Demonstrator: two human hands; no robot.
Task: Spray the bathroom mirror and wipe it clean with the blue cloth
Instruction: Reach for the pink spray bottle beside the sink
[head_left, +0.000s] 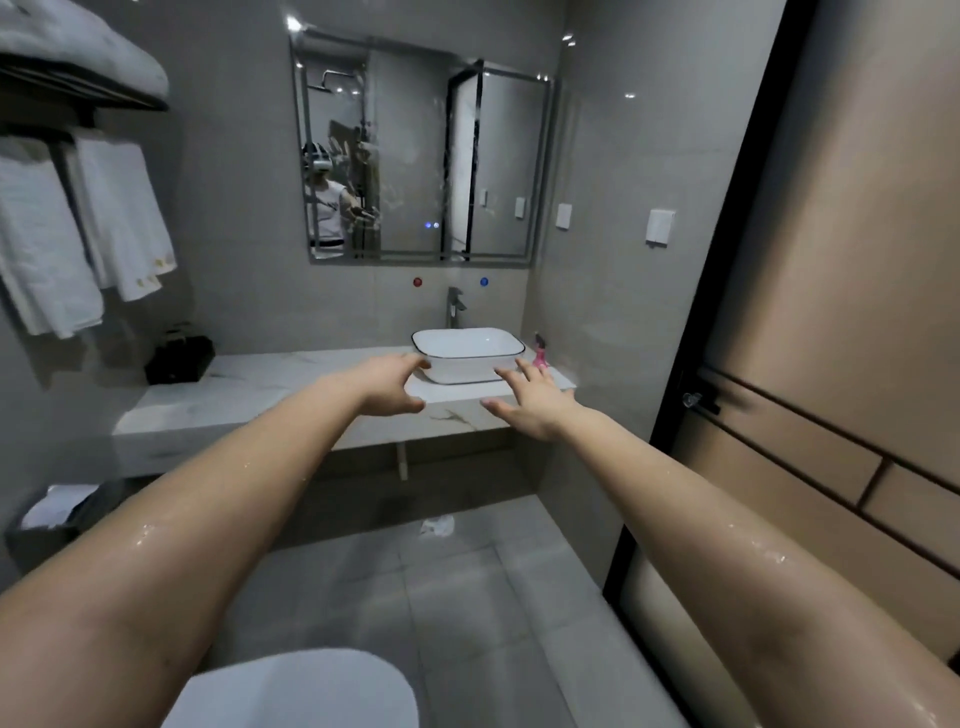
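Note:
The rectangular mirror (421, 150) hangs on the grey tiled wall above the basin, streaked with wet smears down its middle. A pink spray bottle (540, 353) stands on the marble counter (249, 395) to the right of the white basin (467, 353). My left hand (389, 384) reaches forward in front of the basin's left side, fingers apart and curled, holding nothing. My right hand (530, 400) is stretched out, fingers spread, just below and short of the pink bottle, holding nothing. Both forearms are wet. No blue cloth is in view.
A chrome tap (455, 305) rises behind the basin. A black box (179, 358) sits at the counter's left end. White towels (78, 228) hang on a rack at left. A toilet lid (296, 691) lies below me, a bin (47, 525) at lower left, a brown door (841, 364) at right.

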